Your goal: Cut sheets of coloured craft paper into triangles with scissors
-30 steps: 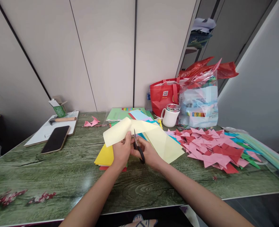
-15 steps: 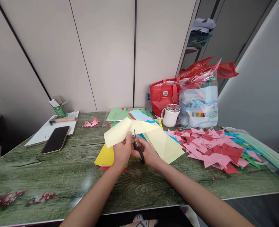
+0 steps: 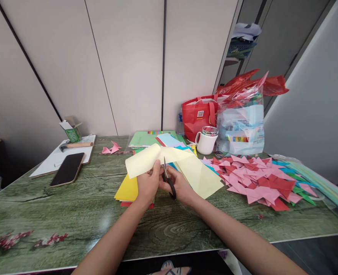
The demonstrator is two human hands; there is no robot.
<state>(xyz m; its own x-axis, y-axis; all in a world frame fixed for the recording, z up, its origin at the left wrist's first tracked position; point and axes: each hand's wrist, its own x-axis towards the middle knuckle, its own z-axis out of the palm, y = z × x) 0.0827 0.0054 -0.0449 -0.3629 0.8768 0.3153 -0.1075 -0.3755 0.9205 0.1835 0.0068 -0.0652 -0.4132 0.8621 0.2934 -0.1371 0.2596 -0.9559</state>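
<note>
A pale yellow sheet of paper (image 3: 191, 172) is held up over the middle of the green wood-grain table (image 3: 71, 206). My left hand (image 3: 147, 183) pinches the sheet's left part, fingers closed on it. My right hand (image 3: 180, 185) grips black-handled scissors (image 3: 167, 178), whose blades point up into the sheet along a cut line. Below the hands lies a stack of coloured paper (image 3: 127, 189) with a bright yellow sheet on top.
A heap of pink and red folded paper triangles (image 3: 257, 177) covers the table's right side. A white mug (image 3: 206, 140), a red bag (image 3: 199, 114) and a plastic bag (image 3: 240, 122) stand behind. A black phone (image 3: 67, 169), a hammer (image 3: 75, 145) and a small box (image 3: 71, 131) sit at the left.
The scissor blades have crept slightly further along the yellow sheet. Both hands stay in nearly the same place.
</note>
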